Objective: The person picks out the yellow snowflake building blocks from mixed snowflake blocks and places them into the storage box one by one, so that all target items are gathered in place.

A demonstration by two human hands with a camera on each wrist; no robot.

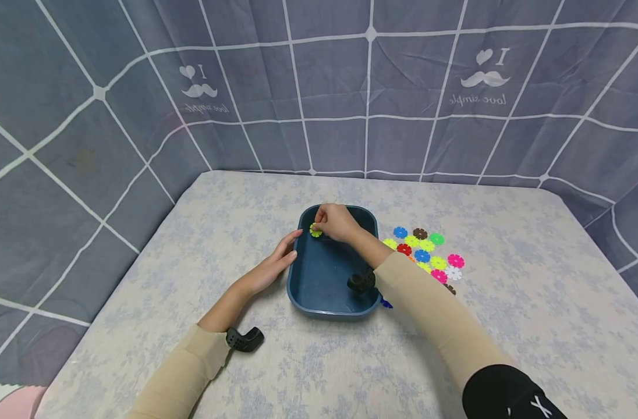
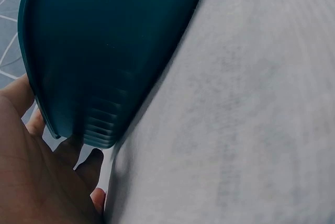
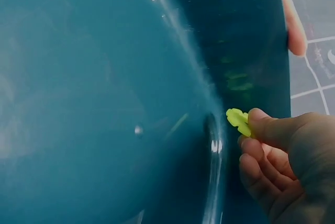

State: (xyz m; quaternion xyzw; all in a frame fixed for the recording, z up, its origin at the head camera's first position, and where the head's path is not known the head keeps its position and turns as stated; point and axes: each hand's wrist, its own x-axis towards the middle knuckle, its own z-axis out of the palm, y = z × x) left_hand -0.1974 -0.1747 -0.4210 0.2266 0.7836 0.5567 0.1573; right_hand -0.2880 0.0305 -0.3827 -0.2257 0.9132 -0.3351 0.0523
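A dark blue plastic basin (image 1: 324, 291) stands on the table; it looks teal in the wrist views. My right hand (image 1: 339, 223) reaches over its right side, at the far left corner inside. Between thumb and fingers it pinches a yellow-green snowflake disc (image 3: 238, 120), a flat piece with a notched rim, near the basin wall. Fingers of my left hand (image 1: 266, 272) touch the basin's left side, mostly extended; in the left wrist view this hand (image 2: 31, 161) lies against the outer wall. Several loose snowflake discs (image 1: 422, 256) lie right of the basin.
The discs are yellow, blue, pink, red, green, brown and white. A dark blue disc (image 1: 386, 303) is partly hidden by the basin's near right corner. The patterned tablecloth (image 1: 277, 372) covers the table, with a grey checked curtain (image 1: 329, 75) behind.
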